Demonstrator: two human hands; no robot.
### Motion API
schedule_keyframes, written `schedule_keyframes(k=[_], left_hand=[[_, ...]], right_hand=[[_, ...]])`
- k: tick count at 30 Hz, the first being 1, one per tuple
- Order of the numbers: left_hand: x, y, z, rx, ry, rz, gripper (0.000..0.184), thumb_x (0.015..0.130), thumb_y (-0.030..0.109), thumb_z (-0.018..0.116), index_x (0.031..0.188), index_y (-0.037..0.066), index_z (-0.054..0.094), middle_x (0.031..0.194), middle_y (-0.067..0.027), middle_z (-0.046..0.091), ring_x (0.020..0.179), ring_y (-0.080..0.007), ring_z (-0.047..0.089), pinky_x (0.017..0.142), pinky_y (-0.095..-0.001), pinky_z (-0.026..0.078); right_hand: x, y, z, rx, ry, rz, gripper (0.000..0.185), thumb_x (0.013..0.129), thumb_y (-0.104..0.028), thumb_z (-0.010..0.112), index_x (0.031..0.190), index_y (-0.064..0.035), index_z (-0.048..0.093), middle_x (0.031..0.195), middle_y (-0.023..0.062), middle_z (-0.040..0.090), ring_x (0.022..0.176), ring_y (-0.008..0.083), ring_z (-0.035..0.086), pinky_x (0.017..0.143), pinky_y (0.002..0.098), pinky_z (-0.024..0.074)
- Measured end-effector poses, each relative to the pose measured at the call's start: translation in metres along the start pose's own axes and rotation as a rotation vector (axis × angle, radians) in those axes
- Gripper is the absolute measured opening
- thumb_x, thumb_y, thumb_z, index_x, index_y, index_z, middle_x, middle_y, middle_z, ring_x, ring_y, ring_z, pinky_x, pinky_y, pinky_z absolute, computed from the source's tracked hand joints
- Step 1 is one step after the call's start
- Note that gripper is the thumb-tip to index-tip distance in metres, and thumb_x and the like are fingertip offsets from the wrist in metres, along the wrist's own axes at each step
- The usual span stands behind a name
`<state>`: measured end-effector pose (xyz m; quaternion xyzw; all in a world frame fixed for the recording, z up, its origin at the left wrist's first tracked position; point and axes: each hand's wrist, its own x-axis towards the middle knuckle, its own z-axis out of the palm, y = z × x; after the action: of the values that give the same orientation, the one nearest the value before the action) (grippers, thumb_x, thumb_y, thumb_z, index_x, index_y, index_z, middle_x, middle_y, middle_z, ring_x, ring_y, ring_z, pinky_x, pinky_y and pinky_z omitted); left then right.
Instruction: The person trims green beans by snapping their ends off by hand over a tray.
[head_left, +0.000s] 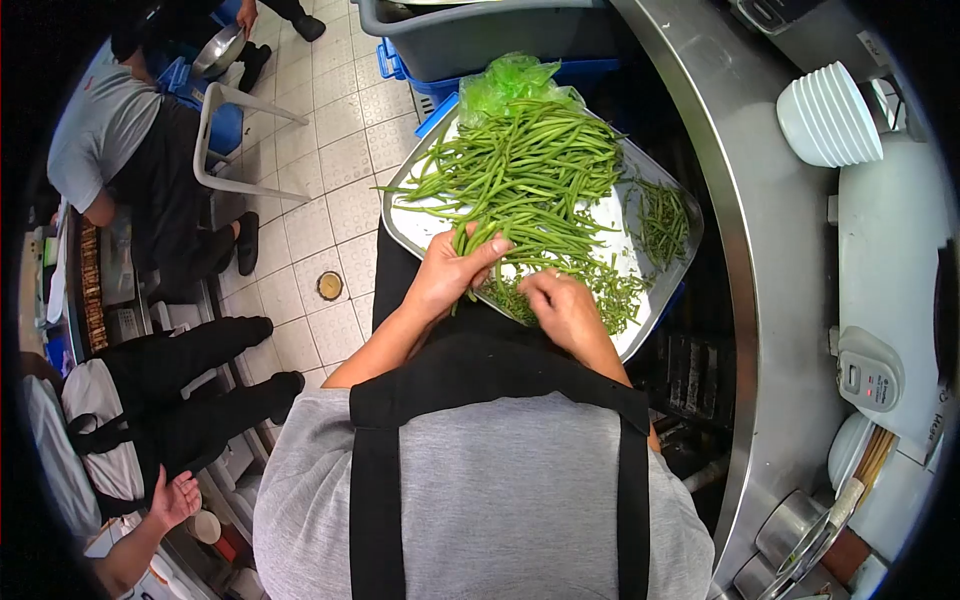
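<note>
Green beans (535, 165): long, thin, smooth, too many to count; main heap in the middle and far part of one shallow metal tray (622, 212), rounded corners, pale shiny base. Left hand (455, 272), bare, near left of heap: grip closed on some beans, thumb on top, number hidden. Right hand (562, 305), bare, just beside it over short trimmed bits (620, 300): grip has fingers curled in, cannot tell if anything is between them. Second, smaller clump (662, 225) at right side of tray, finer pieces. One crinkly, translucent green plastic bag (510, 88) at far end, touching heap. Beyond: one grey plastic bin (480, 40).

Right: brushed stainless worktop (785, 300), one nested stack of ribbed-looking white bowls (830, 115), roughly seven; one white device (870, 382), grey panel, print too small to read. Dark handwriting at right edge, looks like "Mega".

Left: pale textured floor tiles (340, 125), one round drain (329, 286), one white-framed chair (205, 150), other people, one open palm (178, 497).
</note>
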<state>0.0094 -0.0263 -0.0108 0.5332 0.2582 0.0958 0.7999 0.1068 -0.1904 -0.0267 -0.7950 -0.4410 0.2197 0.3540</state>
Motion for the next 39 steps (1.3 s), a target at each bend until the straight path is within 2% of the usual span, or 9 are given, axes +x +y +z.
schedule_keyframes(k=[1,5,18,21,25,28,32,33,39], left_hand=[[-0.001,0.002,0.0,-0.031,0.002,-0.006,0.012,0.089,0.016,0.064,0.088,0.005,0.06,0.063,0.0055,0.049,0.05,-0.0027,0.04,0.045,-0.0191,0.029],[0.001,0.001,0.002,-0.059,0.018,-0.011,0.012,0.089,0.016,0.064,0.087,0.005,0.06,0.064,0.0049,0.05,0.05,-0.0032,0.04,0.045,-0.0193,0.03],[-0.002,0.002,-0.001,-0.147,0.003,0.01,0.013,0.089,0.016,0.063,0.089,0.004,0.06,0.066,0.0031,0.05,0.051,-0.0052,0.042,0.048,-0.0202,0.032],[-0.005,0.005,0.002,-0.157,-0.006,0.027,0.013,0.089,0.016,0.062,0.089,0.004,0.06,0.065,0.0024,0.05,0.052,-0.0056,0.042,0.048,-0.0201,0.032],[-0.004,0.003,-0.003,-0.181,0.014,0.101,0.015,0.089,0.018,0.061,0.091,0.004,0.058,0.065,0.0013,0.05,0.052,-0.0065,0.042,0.049,-0.0209,0.033],[-0.002,0.006,-0.005,-0.243,0.064,0.09,0.017,0.088,0.02,0.062,0.092,0.004,0.057,0.066,0.0007,0.051,0.052,-0.0071,0.043,0.05,-0.0218,0.035],[0.0,0.005,0.0,-0.288,0.134,0.056,0.017,0.088,0.021,0.058,0.091,0.004,0.056,0.069,-0.0028,0.055,0.055,-0.0108,0.05,0.052,-0.0222,0.039],[0.0,0.005,-0.001,-0.273,0.109,0.05,0.017,0.088,0.021,0.058,0.092,0.005,0.055,0.07,-0.0032,0.055,0.056,-0.0113,0.051,0.052,-0.0222,0.039],[-0.001,0.007,-0.004,-0.353,0.026,-0.008,0.015,0.089,0.02,0.057,0.089,0.006,0.055,0.07,-0.0035,0.055,0.053,-0.0114,0.05,0.051,-0.023,0.039]], right_hand=[[0.001,-0.005,-0.002,0.084,0.119,-0.003,0.012,0.083,-0.005,0.055,0.089,-0.0042,0.066,0.08,0.013,0.062,0.07,0.0309,0.06,0.066,0.0373,0.0488],[0.001,-0.002,-0.01,0.248,-0.017,0.063,0.015,0.085,-0.009,0.062,0.097,-0.0019,0.067,0.081,0.0077,0.062,0.072,0.0178,0.059,0.064,0.0291,0.0455],[0.0,-0.003,0.001,0.279,0.014,-0.006,0.01,0.08,-0.006,0.059,0.085,-0.0006,0.066,0.072,0.0085,0.057,0.058,0.0177,0.053,0.055,0.0303,0.042],[0.0,0.006,-0.002,0.384,0.075,0.062,0.01,0.082,-0.004,0.056,0.084,0.0001,0.065,0.071,0.005,0.057,0.058,0.0115,0.051,0.053,0.0263,0.0402],[-0.001,0.035,-0.006,0.927,0.279,0.247,0.011,0.089,-0.006,0.052,0.085,-0.0008,0.062,0.074,0.0014,0.06,0.059,0.0081,0.048,0.055,0.0213,0.0393],[-0.006,0.041,-0.013,0.71,0.291,0.247,0.016,0.089,-0.008,0.052,0.085,0.0001,0.065,0.075,0.0009,0.058,0.057,0.0045,0.047,0.052,0.0199,0.0377],[-0.017,0.034,-0.013,0.078,0.063,0.019,0.014,0.087,-0.017,0.061,0.088,-0.0068,0.071,0.08,0.0094,0.061,0.069,0.0229,0.059,0.064,0.0331,0.047],[-0.018,0.025,-0.012,-0.022,0.067,0.056,0.012,0.084,-0.016,0.063,0.091,-0.0082,0.069,0.087,0.0123,0.061,0.081,0.0322,0.06,0.071,0.0392,0.0481],[-0.01,0.033,-0.005,-0.377,0.258,0.055,0.012,0.081,-0.01,0.063,0.093,-0.0066,0.064,0.089,0.0116,0.058,0.081,0.031,0.06,0.072,0.0415,0.0482]])
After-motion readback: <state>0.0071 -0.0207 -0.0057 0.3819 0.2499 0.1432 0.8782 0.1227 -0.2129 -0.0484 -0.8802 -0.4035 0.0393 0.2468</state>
